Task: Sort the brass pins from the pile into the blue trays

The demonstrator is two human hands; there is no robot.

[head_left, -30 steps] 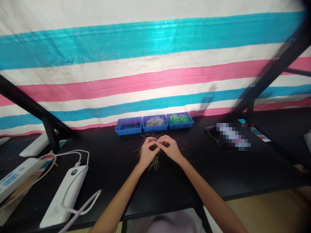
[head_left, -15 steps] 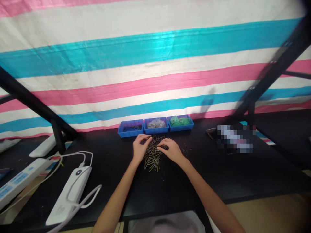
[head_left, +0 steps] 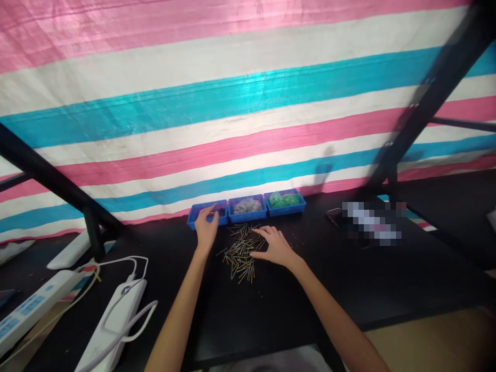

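Observation:
A loose pile of thin metal drill bits (head_left: 241, 253), dark and brass-coloured, lies on the black table. My left hand (head_left: 206, 227) is at the front of the left blue tray (head_left: 192, 217), thumb and forefinger curled over its rim. They appear to pinch a thin dark bit, though it is hard to make out. At the pile's right side rests my right hand (head_left: 278, 247), thumb and fingers apart, fingertips at the bits and nothing seen in its grasp. More dark bits lie in the left tray, partly hidden by my left hand.
Beside it stand a blue tray of clear plastic bags (head_left: 247, 206) and one of green bags (head_left: 284, 200). A white power bank (head_left: 116, 325) with cables and a power strip (head_left: 36, 305) lie left. A phone (head_left: 334, 217) lies right. Black frame bars slant behind, before striped sheeting.
My left hand has moved from the pile up and left to the left tray. My right hand has opened wider beside the pile. The view has tilted slightly up.

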